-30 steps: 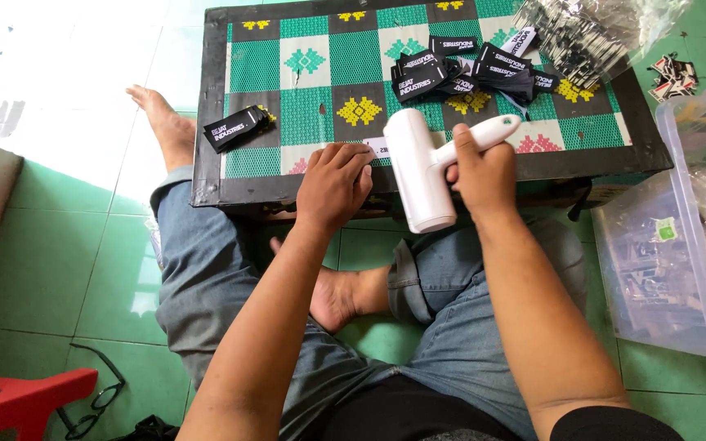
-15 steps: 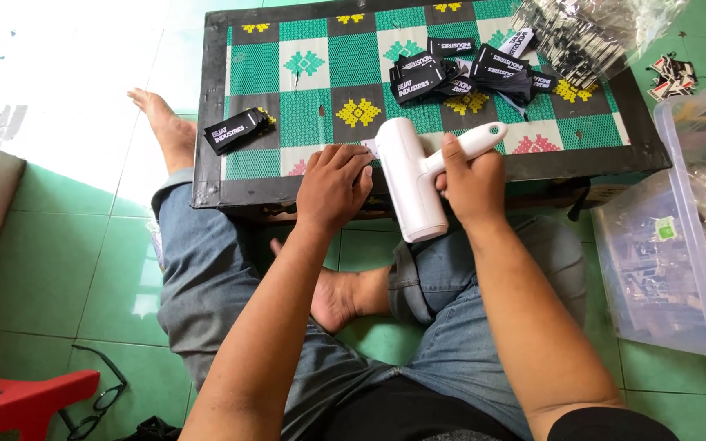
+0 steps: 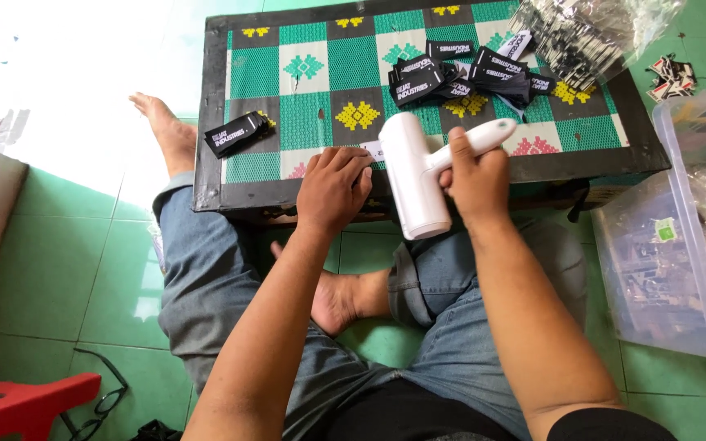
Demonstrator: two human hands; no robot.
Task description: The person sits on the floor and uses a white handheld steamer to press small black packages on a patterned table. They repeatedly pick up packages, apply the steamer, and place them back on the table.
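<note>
Since the earlier view the white handheld tool [image 3: 415, 175] has swung a little to the left — its fat barrel now sits closer to the left hand [image 3: 332, 189], and its handle points toward 2 o'clock. The right hand [image 3: 474, 178] has a closed grip round the handle where it meets the barrel, holding the tool over the near edge of the desk [image 3: 210, 175]; the barrel's lower end hangs past that edge, above the person's knee. The left hand lies palm down at the near rim, at 9 o'clock from the tool, fingers curled over a small white slip [image 3: 372, 149] on the mat; whether it pinches the slip cannot be told.

Outward, a heap of black labels [image 3: 459, 77] lies at 12 o'clock, well apart from the tool, with bare patterned mat between. One lone black label [image 3: 234, 134] sits near the left edge at 10 o'clock. A crinkled clear bag [image 3: 586, 33] overhangs the far right corner. Off the desk at 3 o'clock stands a clear plastic bin [image 3: 672, 261] on the green floor — a narrow strip of tile separates it from the desk.
</note>
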